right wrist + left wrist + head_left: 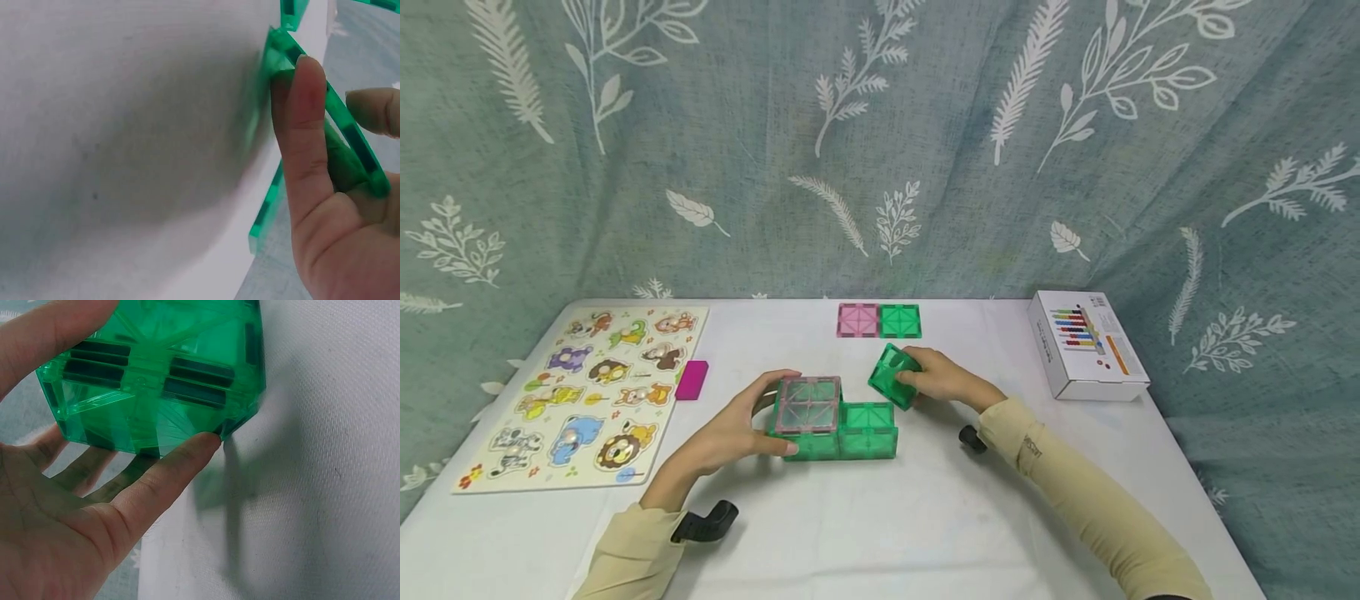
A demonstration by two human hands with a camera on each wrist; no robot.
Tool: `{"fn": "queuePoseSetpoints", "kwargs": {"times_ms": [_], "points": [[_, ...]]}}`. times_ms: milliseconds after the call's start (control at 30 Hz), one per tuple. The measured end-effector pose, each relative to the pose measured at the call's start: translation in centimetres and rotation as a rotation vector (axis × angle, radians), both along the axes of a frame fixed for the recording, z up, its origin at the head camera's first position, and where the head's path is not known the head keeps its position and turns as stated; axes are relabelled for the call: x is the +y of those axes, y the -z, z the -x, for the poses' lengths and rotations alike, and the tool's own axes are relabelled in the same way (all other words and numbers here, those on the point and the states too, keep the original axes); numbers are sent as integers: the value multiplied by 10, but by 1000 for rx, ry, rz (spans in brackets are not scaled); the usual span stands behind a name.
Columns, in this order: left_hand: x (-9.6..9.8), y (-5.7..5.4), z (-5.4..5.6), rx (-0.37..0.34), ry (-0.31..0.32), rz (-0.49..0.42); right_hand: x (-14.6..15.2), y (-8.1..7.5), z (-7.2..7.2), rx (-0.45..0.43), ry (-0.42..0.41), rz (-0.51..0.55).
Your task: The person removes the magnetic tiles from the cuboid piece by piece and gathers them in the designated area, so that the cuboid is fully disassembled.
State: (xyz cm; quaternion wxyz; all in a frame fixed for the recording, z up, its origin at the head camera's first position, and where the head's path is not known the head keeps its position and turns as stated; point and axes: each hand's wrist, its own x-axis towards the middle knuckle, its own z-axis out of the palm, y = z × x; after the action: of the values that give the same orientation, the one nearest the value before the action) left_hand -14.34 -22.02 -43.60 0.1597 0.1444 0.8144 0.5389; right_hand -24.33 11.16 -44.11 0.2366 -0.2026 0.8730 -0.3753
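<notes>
My left hand (pixel 733 427) grips a block of see-through magnetic tiles (pixel 867 433) at its left end, thumb at the front and fingers at the back. The block's sides are green, and a pink square tile (pixel 808 404) tops its taller left part. Green walls of that block (pixel 150 381) fill the upper left wrist view between the fingers. My right hand (pixel 942 377) holds tilted green magnetic tiles (pixel 892 375) just behind the block's right end. In the right wrist view, a green tile edge (pixel 353 134) lies between thumb and fingers; how many tiles it holds I cannot tell.
A flat pink tile (pixel 857 320) and a flat green tile (pixel 900 320) lie side by side at the back. An animal puzzle board (pixel 651 333) is at the left, a magenta block (pixel 692 380) at its edge. A white box (pixel 1086 389) stands at the right.
</notes>
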Motion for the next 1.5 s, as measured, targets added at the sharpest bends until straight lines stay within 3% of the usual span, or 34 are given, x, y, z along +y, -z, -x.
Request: {"fn": "queuePoseSetpoints", "kwargs": {"times_ms": [133, 367, 633, 867, 1200, 1500], "points": [[1, 1, -1, -3, 2, 2, 6, 1, 1, 33, 11, 2], [0, 1, -1, 0, 6, 1, 20, -1, 4, 43, 130, 52], [0, 0, 0, 0, 1, -3, 36, -3, 11, -126, 281, 208], [0, 0, 0, 1, 3, 2, 54, -1, 16, -148, 384, 270], [0, 0, 0, 4, -3, 1, 78, 7, 35, -114, 574, 285], [-1, 1, 0, 3, 3, -9, 86, 16, 48, -125, 649, 280]]}}
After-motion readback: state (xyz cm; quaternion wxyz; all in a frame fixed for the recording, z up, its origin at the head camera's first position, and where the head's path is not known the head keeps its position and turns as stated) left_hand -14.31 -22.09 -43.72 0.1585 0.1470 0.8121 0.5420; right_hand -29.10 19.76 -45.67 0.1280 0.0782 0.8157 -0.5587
